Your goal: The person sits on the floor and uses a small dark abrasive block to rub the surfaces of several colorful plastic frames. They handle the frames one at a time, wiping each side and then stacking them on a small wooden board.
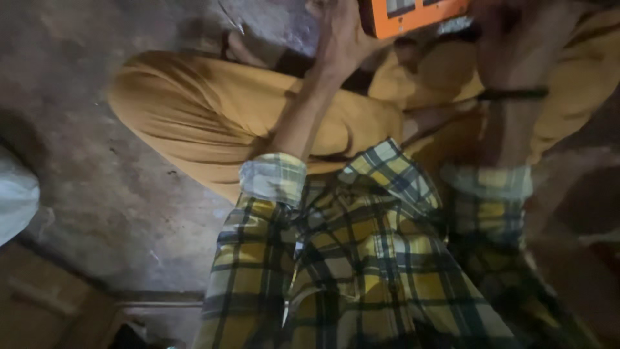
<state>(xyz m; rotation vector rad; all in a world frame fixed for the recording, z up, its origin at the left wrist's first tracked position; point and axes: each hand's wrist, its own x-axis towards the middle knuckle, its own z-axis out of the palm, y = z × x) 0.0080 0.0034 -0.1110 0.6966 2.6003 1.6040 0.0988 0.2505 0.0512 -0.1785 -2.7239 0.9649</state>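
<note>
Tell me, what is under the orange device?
Under the orange device are mustard trousers and a bent knee. Both hands, left and right, cover its sides; its top is out of frame.

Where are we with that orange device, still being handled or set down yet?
Nothing shows as finished. In hand: the left hand grips the near-left side of the orange device, held above the lap in mustard trousers; the right hand, with a dark band at the wrist, is up by its right end, too blurred to confirm a grip. Not yet set down; most of the device is out of frame.
</note>
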